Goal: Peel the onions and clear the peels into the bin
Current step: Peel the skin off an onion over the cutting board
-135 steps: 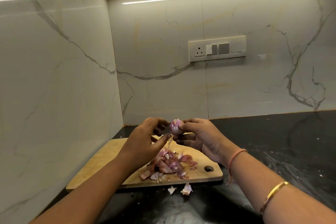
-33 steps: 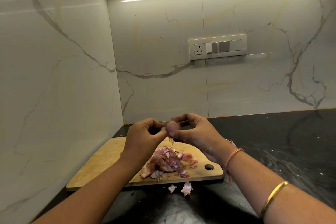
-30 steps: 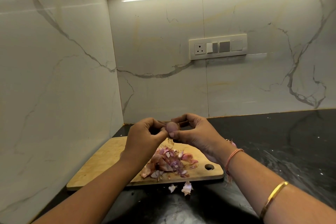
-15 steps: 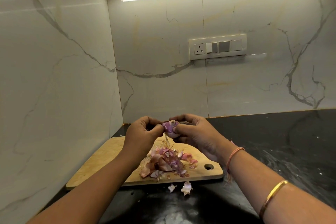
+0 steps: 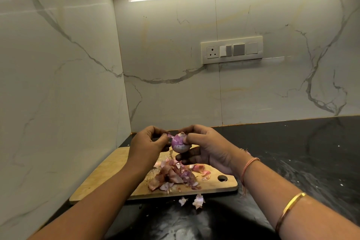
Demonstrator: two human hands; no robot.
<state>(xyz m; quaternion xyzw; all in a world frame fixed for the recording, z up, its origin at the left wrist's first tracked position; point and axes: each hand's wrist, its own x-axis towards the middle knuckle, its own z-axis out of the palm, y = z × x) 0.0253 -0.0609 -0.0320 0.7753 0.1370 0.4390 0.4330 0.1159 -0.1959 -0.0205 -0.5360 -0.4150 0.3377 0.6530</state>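
Note:
A small purple onion [image 5: 179,143] is held above the wooden cutting board [image 5: 109,173]. My right hand [image 5: 206,147] grips the onion from the right, with the thumb on top and the fingers underneath. My left hand [image 5: 147,145] pinches a strip of purple peel [image 5: 169,135] that still hangs on the onion's left side. A pile of onion peels [image 5: 175,178] lies on the board below the hands. Two pale peel scraps [image 5: 194,200] lie on the black counter in front of the board. No bin is in view.
The board sits in the corner of a black counter [image 5: 302,152], against white marble walls at the left and back. A switch and socket panel [image 5: 231,49] is on the back wall. The board's hanging hole [image 5: 222,178] is at its right end.
The onion has been turned in my right hand, so more purple skin shows. My left hand has pulled a strip of peel away to the left.

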